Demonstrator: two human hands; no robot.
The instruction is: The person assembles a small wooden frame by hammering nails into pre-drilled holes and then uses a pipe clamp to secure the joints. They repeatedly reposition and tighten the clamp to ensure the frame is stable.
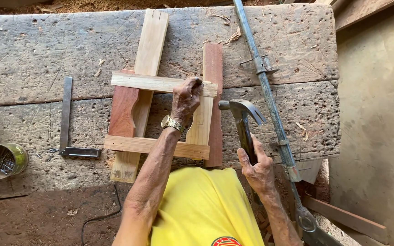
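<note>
Your left hand (185, 98) pinches down on the top slat (160, 83) of the wooden frame (128, 109), lying flat on the bench (46, 50). Your right hand (256, 168) clenches the hammer (242, 118), its head just beside the frame. A bar clamp (270, 100), square (67, 127) and nail tin (1, 159) lie around.

A wooden frame (160, 114) lies on the workbench (46, 50). The left hand (185, 98) rests on the frame's upper crosspiece (156, 83). The right hand (256, 168) holds a hammer (242, 118) just right of the frame. A bar clamp (270, 100) lies right of the hammer. A square (69, 132) and, farther left, a can of nails (2, 159) lie left of the frame.
</note>
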